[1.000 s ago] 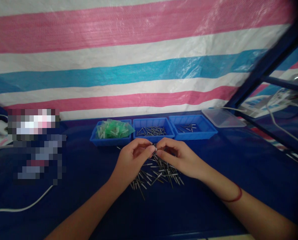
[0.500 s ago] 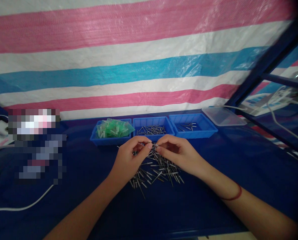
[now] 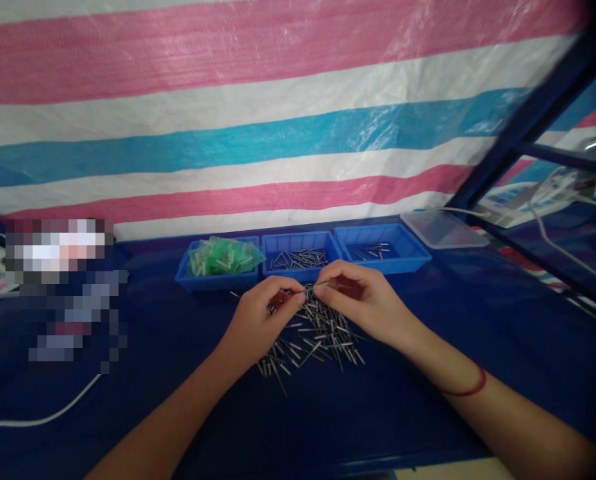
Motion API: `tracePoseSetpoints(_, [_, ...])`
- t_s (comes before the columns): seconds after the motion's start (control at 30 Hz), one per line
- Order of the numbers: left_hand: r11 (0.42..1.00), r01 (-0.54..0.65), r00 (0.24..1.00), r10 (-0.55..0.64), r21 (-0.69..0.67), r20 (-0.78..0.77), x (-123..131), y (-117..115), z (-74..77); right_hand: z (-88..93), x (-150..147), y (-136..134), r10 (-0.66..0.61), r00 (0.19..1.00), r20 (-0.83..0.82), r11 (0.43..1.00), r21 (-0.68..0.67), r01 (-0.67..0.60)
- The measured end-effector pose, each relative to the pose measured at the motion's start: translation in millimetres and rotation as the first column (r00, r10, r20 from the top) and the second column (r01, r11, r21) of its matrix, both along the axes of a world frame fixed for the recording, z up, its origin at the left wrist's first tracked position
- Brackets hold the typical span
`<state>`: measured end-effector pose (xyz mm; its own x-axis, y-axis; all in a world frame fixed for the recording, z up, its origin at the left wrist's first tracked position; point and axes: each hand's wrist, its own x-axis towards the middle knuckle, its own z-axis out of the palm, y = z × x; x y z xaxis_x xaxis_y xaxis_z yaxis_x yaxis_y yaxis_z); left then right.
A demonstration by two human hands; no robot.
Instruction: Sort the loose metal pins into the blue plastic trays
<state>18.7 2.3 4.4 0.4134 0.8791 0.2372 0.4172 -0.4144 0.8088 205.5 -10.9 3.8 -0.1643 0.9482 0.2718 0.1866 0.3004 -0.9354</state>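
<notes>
Above a loose pile of blind rivets [image 3: 331,333], both of my hands meet with their fingertips almost together. My left hand [image 3: 258,317] pinches a thin metal rivet between thumb and forefinger; another pin sticks out behind its knuckles. In the thumb and forefinger of my right hand [image 3: 371,300] is a slim rivet too, its pin showing by the fingers. Whether the tips share a single rivet is too small to tell. Just beyond the hands stand a blue bin [image 3: 182,277] of green plastic packets, a middle blue bin [image 3: 267,257] with many rivets, and a right blue bin [image 3: 411,257] with several.
A clear plastic lid [image 3: 445,231] lies right of the bins. At the left, a white cable [image 3: 53,420] curves over the blue table [image 3: 368,420] beside blurred-out items. A striped sheet [image 3: 258,137] hangs behind, and a dark frame [image 3: 503,147] rises at the right.
The right hand has shifted slightly away from the left fingertips, and a rivet now shows more plainly at its fingers. The view has turned a little; the pile and bins look the same.
</notes>
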Motion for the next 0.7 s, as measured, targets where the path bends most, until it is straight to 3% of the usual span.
tracePoseSetpoints(0.13, [0.995, 0.085, 0.977, -0.073, 0.055, -0.198, -1, -1, 4.8, 3.7, 4, 3, -0.045, 0.992, 0.117, 0.994, 0.107, 0.032])
tracePoseSetpoints(0.23, [0.961, 0.208, 0.893, -0.109, 0.184, -0.436, -8, 2, 9.4, 7.9, 21, 12, -0.224, 0.961, 0.161, 0.958, 0.216, 0.187])
tracePoseSetpoints(0.3, [0.935, 0.285, 0.81, -0.117, 0.212, -0.575, -15, 6, 12.4, 9.5, 39, 21, -0.393, 0.9, 0.19, 0.891, 0.32, 0.322])
tracePoseSetpoints(0.4, [0.921, 0.353, 0.743, -0.168, 0.166, -0.648, -22, 10, 14.9, 8.5, 69, 35, -0.626, 0.738, 0.252, 0.754, 0.437, 0.49])
tracePoseSetpoints(0.53, [0.908, 0.401, 0.675, -0.206, 0.118, -0.709, -22, 10, 11.6, 5.0, 89, 44, -0.701, 0.573, 0.424, 0.71, 0.494, 0.503])
tracePoseSetpoints(0.6, [0.913, 0.394, 0.65, -0.199, 0.101, -0.733, -20, 9, 8.6, 5.2, 87, 43, -0.701, 0.552, 0.451, 0.71, 0.509, 0.486])
tracePoseSetpoints(0.7, [0.922, 0.375, 0.621, -0.174, 0.095, -0.765, -17, 8, 6.6, 8.9, 72, 36, -0.684, 0.59, 0.429, 0.717, 0.547, 0.433])
